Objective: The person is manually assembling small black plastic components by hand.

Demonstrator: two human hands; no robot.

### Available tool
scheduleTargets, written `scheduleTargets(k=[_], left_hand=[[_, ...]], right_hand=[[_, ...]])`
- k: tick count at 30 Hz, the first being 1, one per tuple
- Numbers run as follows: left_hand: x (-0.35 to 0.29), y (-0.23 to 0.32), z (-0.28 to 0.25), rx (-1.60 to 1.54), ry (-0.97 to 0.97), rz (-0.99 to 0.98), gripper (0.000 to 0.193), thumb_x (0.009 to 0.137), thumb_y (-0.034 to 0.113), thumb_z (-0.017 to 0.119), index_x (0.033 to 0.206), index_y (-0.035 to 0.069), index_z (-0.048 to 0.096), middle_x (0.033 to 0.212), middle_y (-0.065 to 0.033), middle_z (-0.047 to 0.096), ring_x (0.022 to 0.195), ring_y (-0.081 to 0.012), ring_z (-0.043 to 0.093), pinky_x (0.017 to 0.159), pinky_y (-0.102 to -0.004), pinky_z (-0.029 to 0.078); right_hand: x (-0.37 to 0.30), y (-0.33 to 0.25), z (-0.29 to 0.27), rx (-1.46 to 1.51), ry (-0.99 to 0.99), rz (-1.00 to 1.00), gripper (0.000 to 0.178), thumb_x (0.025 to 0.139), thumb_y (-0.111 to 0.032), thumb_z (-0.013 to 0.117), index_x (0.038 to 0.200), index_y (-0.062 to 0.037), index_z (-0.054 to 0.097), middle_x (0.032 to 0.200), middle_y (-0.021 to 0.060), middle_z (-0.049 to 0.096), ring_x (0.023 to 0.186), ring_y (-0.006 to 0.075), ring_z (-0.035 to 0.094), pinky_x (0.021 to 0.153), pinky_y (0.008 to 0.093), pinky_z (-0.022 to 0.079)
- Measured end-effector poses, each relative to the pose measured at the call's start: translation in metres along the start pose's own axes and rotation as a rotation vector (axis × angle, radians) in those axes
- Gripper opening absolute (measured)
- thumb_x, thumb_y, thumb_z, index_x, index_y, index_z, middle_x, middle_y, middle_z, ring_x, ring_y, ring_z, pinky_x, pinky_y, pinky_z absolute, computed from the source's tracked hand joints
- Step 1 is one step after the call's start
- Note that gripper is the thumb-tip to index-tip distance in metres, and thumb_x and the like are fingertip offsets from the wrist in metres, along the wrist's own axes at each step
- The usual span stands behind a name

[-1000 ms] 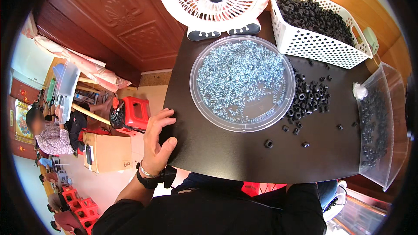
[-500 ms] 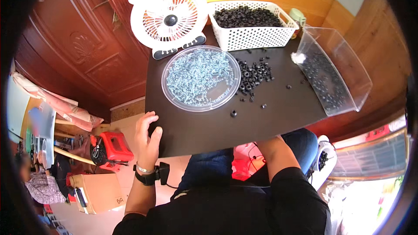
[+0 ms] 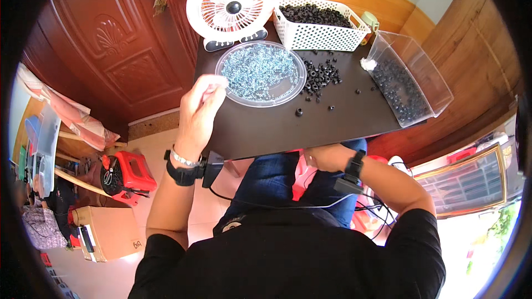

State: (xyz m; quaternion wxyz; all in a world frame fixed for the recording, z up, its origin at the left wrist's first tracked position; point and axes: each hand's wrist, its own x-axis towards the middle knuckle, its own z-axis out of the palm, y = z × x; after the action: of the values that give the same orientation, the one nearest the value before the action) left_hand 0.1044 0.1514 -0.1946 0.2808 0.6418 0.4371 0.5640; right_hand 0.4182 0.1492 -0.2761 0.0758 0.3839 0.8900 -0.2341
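A person in black sits at a dark table [image 3: 266, 133], the left hand [image 3: 198, 113] raised over its left edge, fingertips at the near-left rim of a round clear tray [image 3: 280, 88] of blue bits [image 3: 255, 69]. The left fingers are curled toward the thumb; whether they pinch anything or touch the rim cannot be told. The right hand [image 3: 328, 158] is low at the table's front edge, above the lap, its fingers bent and partly hidden, their grip unclear. The tray sits toward the table's back left, in front of a white fan [image 3: 233, 8]. Black rings [image 3: 321, 76] lie heaped just right of it, with a few strays nearer the front. Behind them stands a white basket [image 3: 321, 40] full of black pieces; a clear bin [image 3: 428, 75] holding more lies at the table's right side.
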Motion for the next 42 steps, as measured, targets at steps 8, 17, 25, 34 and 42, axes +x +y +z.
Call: scheduleTargets(k=[8,17,25,34,42], left_hand=[[0.080,-0.008,0.041,-0.243,-0.187,-0.069,0.024,0.095,0.022,0.050,0.101,0.002,0.061,0.091,-0.0062,0.066,0.085,-0.0122,0.062,0.076,-0.0251,0.047],[0.115,-0.068,0.082,-0.362,-0.170,-0.375,0.022,0.091,0.024,0.051,0.091,0.005,0.062,0.072,-0.0039,0.063,0.065,-0.0117,0.060,0.062,-0.0227,0.046],[0.101,-0.084,0.082,-0.265,-0.303,-0.458,0.022,0.093,0.023,0.049,0.091,0.005,0.062,0.070,-0.0021,0.059,0.061,-0.0097,0.056,0.057,-0.0212,0.042],[0.097,-0.077,0.090,-0.188,-0.427,-0.398,0.022,0.094,0.020,0.048,0.095,0.003,0.061,0.076,-0.0025,0.059,0.067,-0.0099,0.055,0.061,-0.0229,0.043],[0.095,-0.075,0.093,-0.171,-0.417,-0.399,0.022,0.094,0.020,0.048,0.095,0.003,0.062,0.076,-0.0028,0.060,0.069,-0.0103,0.056,0.063,-0.0232,0.044]], right_hand=[[-0.032,-0.030,-0.056,0.327,0.005,-0.177,0.014,0.083,-0.021,0.061,0.083,-0.0076,0.064,0.074,0.0148,0.063,0.071,0.0328,0.062,0.062,0.0415,0.047],[0.098,0.041,-0.134,0.577,0.432,0.013,0.021,0.089,-0.022,0.059,0.091,-0.0028,0.066,0.070,0.0091,0.062,0.062,0.0151,0.057,0.060,0.0298,0.047],[0.136,0.060,-0.133,1.056,0.310,-0.044,0.025,0.096,-0.025,0.053,0.098,-0.0022,0.063,0.072,-0.0010,0.058,0.064,0.0065,0.052,0.061,0.0207,0.043],[0.131,0.056,-0.131,1.155,0.360,-0.201,0.021,0.096,-0.019,0.054,0.104,-0.0008,0.061,0.081,0.0003,0.060,0.072,0.0064,0.055,0.066,0.0222,0.046],[0.129,0.063,-0.125,1.159,0.439,-0.192,0.021,0.092,-0.018,0.059,0.103,-0.0009,0.062,0.082,0.0021,0.063,0.071,0.0083,0.057,0.065,0.0229,0.047]])
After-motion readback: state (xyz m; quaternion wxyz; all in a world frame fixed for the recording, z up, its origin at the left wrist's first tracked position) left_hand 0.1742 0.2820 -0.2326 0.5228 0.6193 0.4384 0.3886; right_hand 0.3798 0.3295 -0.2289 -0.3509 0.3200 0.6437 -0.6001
